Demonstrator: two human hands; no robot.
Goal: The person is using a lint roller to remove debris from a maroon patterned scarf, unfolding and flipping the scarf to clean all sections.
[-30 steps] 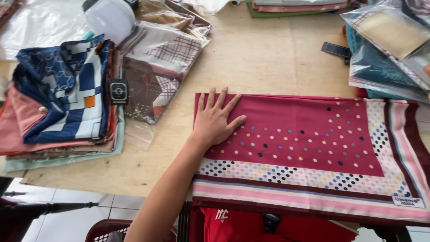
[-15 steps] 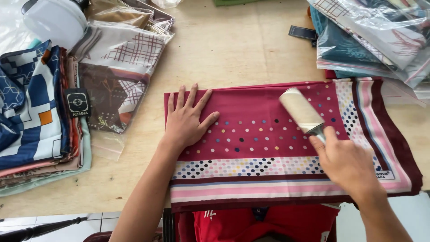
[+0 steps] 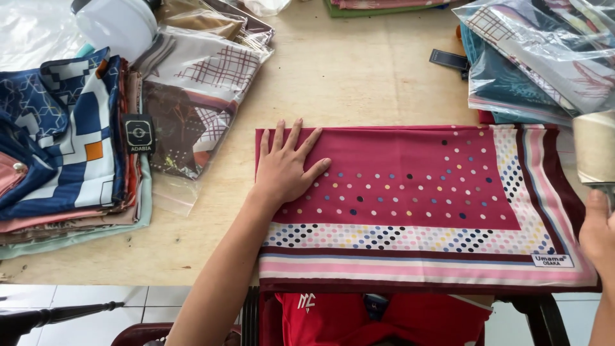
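Note:
A folded crimson scarf [image 3: 416, 205] with coloured dots and a pink striped border lies flat on the wooden table [image 3: 359, 83]. My left hand [image 3: 285, 166] rests palm down, fingers spread, on its left end. At the frame's right edge my right hand [image 3: 599, 234] grips the handle of a lint roller [image 3: 594, 148], whose pale roll sits over the scarf's right end.
A stack of folded scarves [image 3: 61, 147], blue-and-white on top, sits at the left. Scarves in clear bags [image 3: 192, 96] lie beside it, and more bagged scarves [image 3: 532, 57] at the back right. A white round container [image 3: 118, 25] stands at the back left.
The lint roller, absent at first, came onto the scarf's middle and has since moved to its right end. My left hand stays flat on the scarf's left part.

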